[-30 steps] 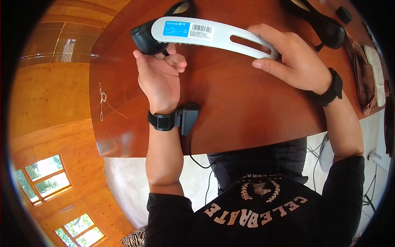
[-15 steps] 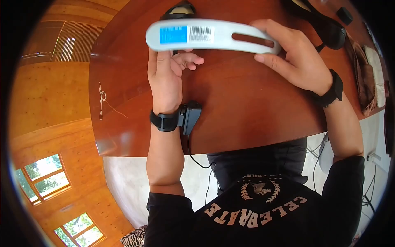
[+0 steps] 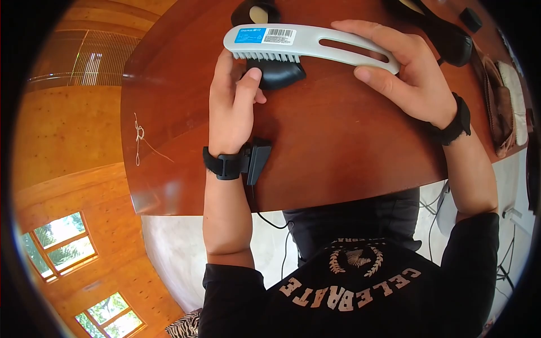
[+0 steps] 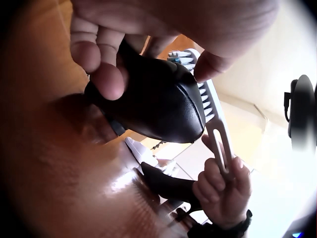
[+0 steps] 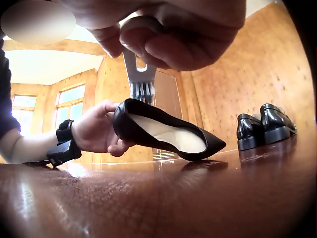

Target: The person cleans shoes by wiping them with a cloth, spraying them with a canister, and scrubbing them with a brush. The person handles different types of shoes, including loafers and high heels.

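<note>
A black pointed pump [image 5: 213, 144] with a cream insole is held near its heel by my left hand [image 3: 233, 112], the thumb and fingers on either side of it. The right wrist view shows its heel end raised and its toe low at the tabletop. My right hand [image 3: 417, 76] grips the slotted handle of a white scrubbing brush [image 3: 309, 45] with a blue label on its back. The brush head lies over the shoe's heel end, its bristles [image 5: 142, 91] pointing down right at the black surface. In the left wrist view the bristles line the shoe's far side.
Another black pump [image 3: 445, 39] lies at the table's far right, near a small black block [image 3: 471, 20]. Shiny black shoes [image 5: 267, 128] stand farther off. A brown and cream bag-like item [image 3: 501, 107] sits at the right edge. Thin string [image 3: 140, 133] lies on the wooden table [image 3: 338, 146] at left.
My left hand has turned from palm up, swinging the shoe's heel end from left of the brush head to below and right of it. The brush has tilted, showing its bristles, and shifted slightly right.
</note>
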{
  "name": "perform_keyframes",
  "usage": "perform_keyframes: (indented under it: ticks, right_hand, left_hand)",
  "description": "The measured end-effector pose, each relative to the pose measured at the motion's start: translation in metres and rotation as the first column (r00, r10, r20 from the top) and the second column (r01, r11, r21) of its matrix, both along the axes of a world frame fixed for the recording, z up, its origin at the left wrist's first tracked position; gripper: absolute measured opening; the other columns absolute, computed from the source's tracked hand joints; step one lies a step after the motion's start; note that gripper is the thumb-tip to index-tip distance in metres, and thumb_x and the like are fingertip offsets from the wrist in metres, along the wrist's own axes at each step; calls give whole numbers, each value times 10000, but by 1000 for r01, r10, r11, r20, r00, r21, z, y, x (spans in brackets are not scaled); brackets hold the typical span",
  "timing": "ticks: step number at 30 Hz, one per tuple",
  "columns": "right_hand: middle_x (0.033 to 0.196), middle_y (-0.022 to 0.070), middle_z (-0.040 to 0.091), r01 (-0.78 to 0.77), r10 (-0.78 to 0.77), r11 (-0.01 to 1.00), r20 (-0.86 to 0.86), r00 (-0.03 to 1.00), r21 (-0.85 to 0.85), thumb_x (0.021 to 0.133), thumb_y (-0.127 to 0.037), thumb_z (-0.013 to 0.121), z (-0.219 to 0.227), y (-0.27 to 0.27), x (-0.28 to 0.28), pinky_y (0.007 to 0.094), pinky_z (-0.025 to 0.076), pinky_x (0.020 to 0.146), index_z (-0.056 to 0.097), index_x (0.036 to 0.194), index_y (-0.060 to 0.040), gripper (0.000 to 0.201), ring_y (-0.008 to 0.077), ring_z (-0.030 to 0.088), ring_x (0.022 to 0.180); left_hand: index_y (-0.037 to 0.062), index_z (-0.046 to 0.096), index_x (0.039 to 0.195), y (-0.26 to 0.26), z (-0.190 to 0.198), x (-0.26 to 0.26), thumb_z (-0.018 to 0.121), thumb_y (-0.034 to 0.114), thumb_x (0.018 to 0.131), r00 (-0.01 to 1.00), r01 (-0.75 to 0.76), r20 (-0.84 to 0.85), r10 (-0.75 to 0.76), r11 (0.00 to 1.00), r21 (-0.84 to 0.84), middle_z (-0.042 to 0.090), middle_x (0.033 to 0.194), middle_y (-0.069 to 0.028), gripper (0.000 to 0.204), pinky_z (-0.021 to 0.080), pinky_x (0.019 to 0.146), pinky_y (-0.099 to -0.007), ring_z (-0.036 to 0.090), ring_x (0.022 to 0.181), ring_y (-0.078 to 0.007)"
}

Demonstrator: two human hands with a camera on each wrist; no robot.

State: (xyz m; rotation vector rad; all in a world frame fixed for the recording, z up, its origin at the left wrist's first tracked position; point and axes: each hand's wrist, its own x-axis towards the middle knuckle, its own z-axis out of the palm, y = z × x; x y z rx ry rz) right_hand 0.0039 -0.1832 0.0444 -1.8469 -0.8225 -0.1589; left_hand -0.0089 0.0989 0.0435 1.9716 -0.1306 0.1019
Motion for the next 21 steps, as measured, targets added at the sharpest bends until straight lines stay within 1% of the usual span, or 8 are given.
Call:
perform_keyframes:
  ticks: [2,6,9,11,13,16,19,21]
  right_hand:
    - [1050,152,740,56,-58,998,66,996,34,925,-158,702,-5,3,3,304,542,844,627,1293,30,420,179,695,910]
    - [1035,146,743,220,-222,974,46,974,55,920,-171,715,-11,1,9,299,539,840,647,1262,37,407,166,689,904]
    - [1045,131,742,124,-130,989,80,988,82,919,-154,708,-8,-2,9,296,538,835,646,1266,35,400,147,680,909]
    - [1069,122,738,9,-10,1000,50,999,29,917,-137,698,0,-3,3,292,532,847,650,1261,34,387,131,669,930]
    - [1054,126,739,-18,12,996,67,998,91,923,-145,699,-9,1,3,295,529,852,644,1272,27,393,138,670,935]
    - [1048,133,738,113,-118,991,67,991,68,933,-169,703,-8,3,6,302,530,851,635,1287,16,405,159,681,930]
    - [1050,139,737,264,-264,964,2,964,-42,945,-204,702,-7,-1,8,311,531,856,629,1294,8,414,178,688,929]
    - [1047,140,737,246,-246,969,40,968,6,954,-247,694,-10,0,10,314,530,857,634,1284,9,422,192,692,917]
  left_hand:
    - [-78,440,1446,-2,-1,-2,531,253,983,999,-20,-25,21,999,50,670,931,-101,576,460,659,-271,587,672,-133]
    - [-80,525,1360,-5,1,-1,552,292,990,999,-10,-30,14,991,131,673,985,-97,525,442,603,-244,571,662,-104]
    - [-73,534,1340,-4,2,-2,644,304,977,999,-13,-31,17,993,113,659,857,-82,535,456,586,-267,562,667,-111]
    - [-71,573,1291,-5,5,-4,642,316,986,1000,2,-2,-2,998,69,675,894,-81,497,467,608,-264,576,703,-108]
    - [-71,606,1244,-3,3,-5,636,322,996,999,10,45,-11,999,37,689,931,-80,466,477,636,-261,589,740,-106]
    - [-80,656,1171,-1,0,-6,591,326,1025,989,43,142,-39,999,-25,704,965,-78,437,494,721,-262,612,808,-118]
    - [-90,668,1163,2,4,-9,555,339,1040,987,97,136,-82,990,-106,708,946,-80,460,503,751,-272,625,833,-132]
    - [-98,680,1162,1,5,-8,540,331,1040,975,118,198,-96,988,-101,719,954,-89,467,507,756,-261,635,847,-127]
